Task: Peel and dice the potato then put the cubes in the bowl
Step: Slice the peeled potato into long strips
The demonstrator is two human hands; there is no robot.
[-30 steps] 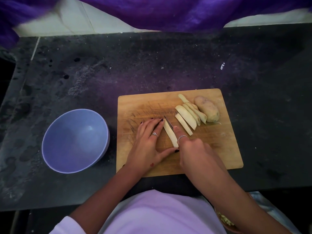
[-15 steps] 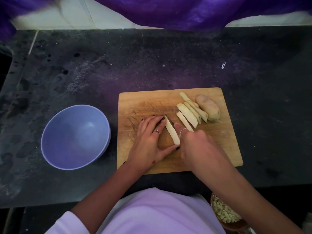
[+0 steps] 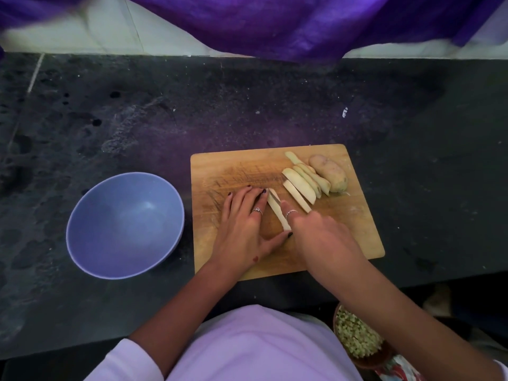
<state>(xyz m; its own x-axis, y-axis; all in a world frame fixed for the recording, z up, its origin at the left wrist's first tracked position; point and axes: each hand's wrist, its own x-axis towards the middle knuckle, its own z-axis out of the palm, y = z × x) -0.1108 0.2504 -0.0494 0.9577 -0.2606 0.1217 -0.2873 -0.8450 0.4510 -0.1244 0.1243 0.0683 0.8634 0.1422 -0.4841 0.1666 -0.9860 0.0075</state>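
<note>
A wooden cutting board [image 3: 275, 265] lies on a dark stone counter [image 3: 247, 105], and both hands work near its middle. The left hand [image 3: 244, 229] lies flat on the board, fingers straight and close together, their tips just beside the far end of a pale potato strip [image 3: 278, 213]; the thumb reaches out to the right and touches the strip's near end. The right hand [image 3: 319, 232] is curled as if round a knife handle, with the forefinger stretched forward along the top (a ring shows on it, and another on the left hand). Of the knife itself only a thin dark sliver seems to show along the strip's right edge, so the blade's exact position cannot be told.

To the right of that strip, a row of potato slices [image 3: 301, 185] leans one on another, fanned toward the board's far right corner. Touching the last slice is an uncut potato piece [image 3: 328, 173], still wearing its brownish skin on the outside.

A lavender bowl [image 3: 82, 229] stands on the counter just left of the board, apart from it, with no potato in it.

Purple cloth [image 3: 275, 20] hangs over the far edge of the counter. At the lower right, below the counter's edge, a brown dish of small pale pieces [image 3: 357, 339] is partly hidden by the right forearm.
</note>
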